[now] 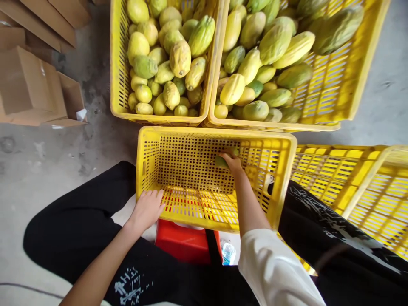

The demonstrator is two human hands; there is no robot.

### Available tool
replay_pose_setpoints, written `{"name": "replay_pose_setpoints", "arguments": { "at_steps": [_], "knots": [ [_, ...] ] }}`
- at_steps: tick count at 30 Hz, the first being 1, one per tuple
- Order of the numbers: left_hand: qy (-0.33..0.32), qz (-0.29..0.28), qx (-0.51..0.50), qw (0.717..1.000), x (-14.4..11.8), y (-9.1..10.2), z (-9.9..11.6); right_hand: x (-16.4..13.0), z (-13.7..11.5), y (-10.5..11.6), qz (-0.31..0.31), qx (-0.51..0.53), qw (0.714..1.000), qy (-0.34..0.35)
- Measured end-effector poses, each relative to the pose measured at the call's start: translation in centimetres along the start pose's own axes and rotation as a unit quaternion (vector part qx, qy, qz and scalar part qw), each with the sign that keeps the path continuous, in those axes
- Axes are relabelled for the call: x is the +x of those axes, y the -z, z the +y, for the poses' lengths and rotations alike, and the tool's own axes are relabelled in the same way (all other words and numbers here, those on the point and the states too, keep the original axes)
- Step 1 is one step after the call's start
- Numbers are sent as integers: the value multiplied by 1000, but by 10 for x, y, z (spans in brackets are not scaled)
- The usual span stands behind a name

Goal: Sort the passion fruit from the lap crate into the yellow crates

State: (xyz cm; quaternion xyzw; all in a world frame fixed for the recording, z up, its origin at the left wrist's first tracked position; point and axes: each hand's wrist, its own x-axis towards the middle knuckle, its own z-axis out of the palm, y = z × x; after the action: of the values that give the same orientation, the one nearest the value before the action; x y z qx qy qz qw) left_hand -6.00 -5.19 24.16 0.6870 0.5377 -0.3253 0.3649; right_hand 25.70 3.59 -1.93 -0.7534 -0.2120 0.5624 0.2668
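My right hand (233,163) reaches into a yellow perforated crate (181,140) between my knees and holds a small green fruit (223,160) low against its far inner wall. My left hand (147,209) rests with fingers spread on the crate's near left rim. Apart from that fruit the crate holds nothing. Beyond it stand two yellow crates filled with yellow-green papaya-like fruit, one on the left (118,55) and one on the right (344,85).
More yellow crates (360,187) lie stacked at my right. A red box (183,243) and a water bottle (228,253) sit under the near crate. Flattened cardboard boxes (32,80) lie on the concrete floor at the upper left.
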Motion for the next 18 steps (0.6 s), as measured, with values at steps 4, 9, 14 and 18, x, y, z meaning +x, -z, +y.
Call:
{"name": "replay_pose_setpoints", "arguments": {
  "at_steps": [4,9,14,18],
  "knots": [
    [-3,36,-23,999,-1,1,0,-54,-9,-5,-87,199,976,-23],
    [-48,163,-209,963,1,6,0,-132,-35,-24,-320,385,865,39],
    [-94,144,-588,790,-3,28,3,-198,-70,-40,-595,391,689,136],
    [-145,44,-733,663,-11,37,17,-243,-103,-29,-656,265,689,160]
  ]
}}
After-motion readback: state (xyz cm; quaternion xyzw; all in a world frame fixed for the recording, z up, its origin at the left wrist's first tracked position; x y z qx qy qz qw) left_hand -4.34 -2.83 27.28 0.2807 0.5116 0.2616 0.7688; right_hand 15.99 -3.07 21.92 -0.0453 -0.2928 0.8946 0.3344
